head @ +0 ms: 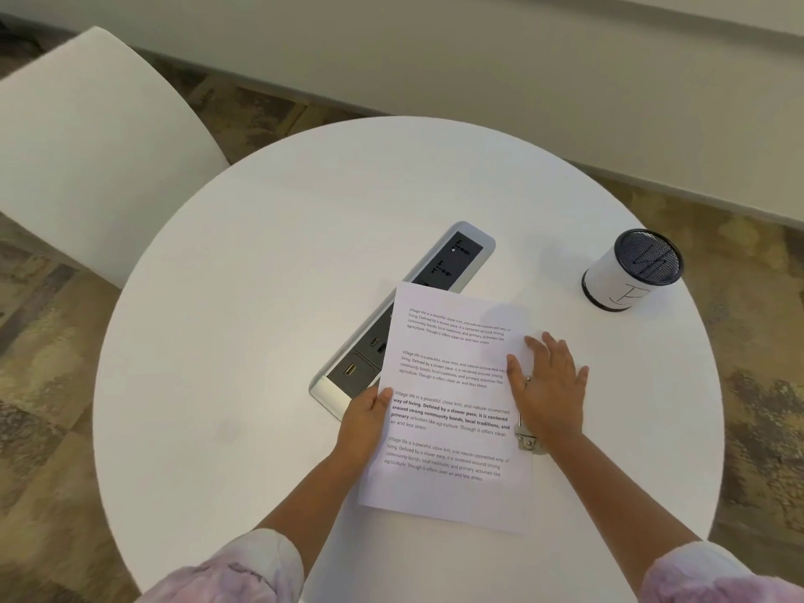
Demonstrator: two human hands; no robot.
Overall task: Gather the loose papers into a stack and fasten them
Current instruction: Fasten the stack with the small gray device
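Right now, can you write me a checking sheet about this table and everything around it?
Surface: round white table with a built-in socket strip.
Job's things: printed papers lying partly over the strip; a metal clip at their right edge.
Clutter: mesh pen cup, far right.
Hands: left hand pinches the papers' left edge; right hand lies flat on their right edge.
Cables: nothing seen.
Surroundings: white chair, patterned floor, pale wall.

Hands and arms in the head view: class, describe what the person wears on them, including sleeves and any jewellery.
Both forearms are bare, with sleeves pushed up towards the elbows. The left sleeve and right sleeve are soft, fuzzy fabric in pale pink and lilac with white patches. The right hand has a thin ring on one finger. The left hand shows no jewellery.
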